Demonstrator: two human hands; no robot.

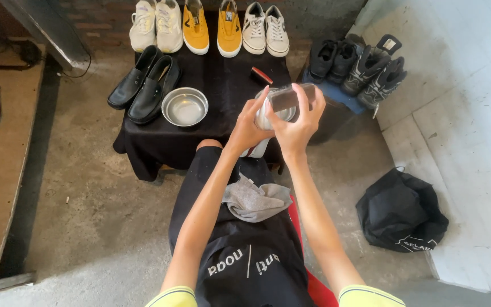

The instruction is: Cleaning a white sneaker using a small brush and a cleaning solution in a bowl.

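While the person sits with a grey cloth (255,200) on the lap, both hands are raised over the near edge of the bench (160,145), which is draped in black. The left hand (249,128) has its fingers clamped around a white shoe (263,116), held at about 12 o'clock from the lap. The right hand (295,126) has its fingers closed on a dark brush (288,97), pressed against the shoe's top. Judging by this, the step in hand looks like scrubbing the shoe.

At 10 o'clock from the hands sits a metal bowl (184,106), and further toward 9 o'clock a pair of black leather shoes (143,84). Along the far edge at 12 o'clock stand white sneakers (155,24), yellow sneakers (212,27) and another light pair (265,28). A small red-and-black brush (261,75) lies just beyond the hands. Dark boots (365,67) stand at 2 o'clock; a black bag (400,211) lies on the floor at 4 o'clock.

The next stroke probably calls for a steady left grip while the brush moves across the shoe.
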